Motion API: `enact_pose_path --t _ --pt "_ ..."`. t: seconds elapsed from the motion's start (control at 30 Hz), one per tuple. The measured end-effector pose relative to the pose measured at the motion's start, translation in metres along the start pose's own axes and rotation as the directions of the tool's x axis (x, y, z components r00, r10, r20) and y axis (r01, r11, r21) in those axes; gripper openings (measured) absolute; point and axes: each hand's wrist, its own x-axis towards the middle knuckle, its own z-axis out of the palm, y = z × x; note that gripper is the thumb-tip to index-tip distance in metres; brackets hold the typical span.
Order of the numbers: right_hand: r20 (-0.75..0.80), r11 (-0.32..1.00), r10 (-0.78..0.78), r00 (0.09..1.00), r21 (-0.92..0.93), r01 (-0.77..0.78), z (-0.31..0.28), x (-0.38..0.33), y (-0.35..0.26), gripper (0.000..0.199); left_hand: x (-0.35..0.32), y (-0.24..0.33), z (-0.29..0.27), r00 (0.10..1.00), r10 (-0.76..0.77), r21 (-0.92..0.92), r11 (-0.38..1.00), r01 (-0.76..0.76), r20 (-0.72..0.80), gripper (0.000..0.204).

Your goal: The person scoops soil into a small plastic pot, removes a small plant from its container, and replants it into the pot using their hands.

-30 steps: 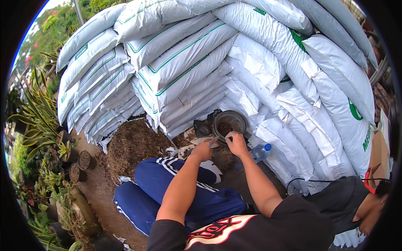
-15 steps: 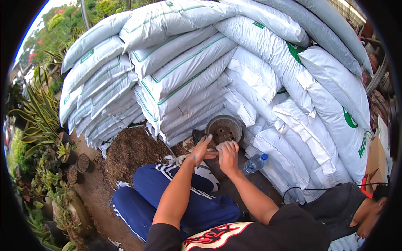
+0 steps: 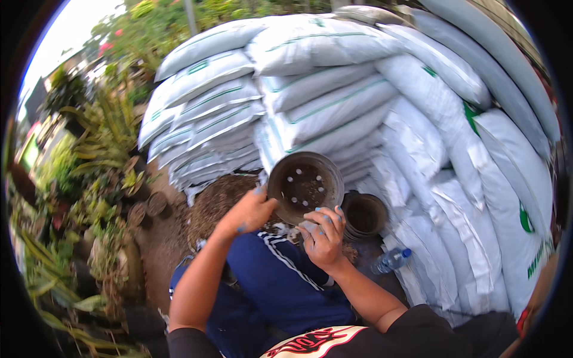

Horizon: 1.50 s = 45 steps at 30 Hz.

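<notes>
Raised in front of me is a dark round plant pot [image 3: 303, 192], tilted so its soil-stained inside and several pale drainage holes show. My left hand [image 3: 249, 211] is closed on its left rim. On the lower right side, my right hand [image 3: 325, 236] holds the near rim, its fingers bent and smudged with dirt or paint. Just right of the raised pot, a second dark pot [image 3: 365, 216] stands on the ground. Past my right forearm, a clear plastic bottle [image 3: 391, 261] with a blue cap leans by the sacks.
Stacked white sacks [image 3: 334, 113] wall off the far side and the right. A heap of brown soil [image 3: 209, 206] lies left of my knees. Potted plants [image 3: 89, 221] crowd the left, with two small soil-filled pots [image 3: 157, 204] beside the dirt path.
A pot is now up in both hands; before, my hands were close together beside a pot on the ground. The view has swung left, and the person at lower right has mostly left it.
</notes>
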Motion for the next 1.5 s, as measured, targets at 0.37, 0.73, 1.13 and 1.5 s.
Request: enact_pose_path --t 0.37,0.73,1.13,1.5 --pt "0.639 0.197 0.185 0.747 0.721 -0.665 0.164 0.050 -0.139 0.054 -0.237 -0.098 -0.157 0.732 -0.353 -0.018 0.906 0.422 -0.583 0.039" --pt "0.935 0.299 -0.006 0.354 0.340 -0.891 0.326 -0.074 -0.268 0.034 -0.369 -0.139 -0.181 0.425 -0.695 0.140 0.429 0.892 -0.580 0.065" --pt "0.990 0.042 0.123 -0.071 -0.077 -0.996 0.374 -0.201 -0.266 0.053 -0.366 -0.136 -0.202 0.509 -0.796 0.277 0.434 0.857 -0.326 0.058" --pt "0.964 -0.041 0.217 -0.153 -0.147 -0.988 0.383 -0.211 -0.257 0.055 -0.333 -0.143 -0.213 0.491 -0.826 0.339 0.395 0.854 -0.275 0.059"
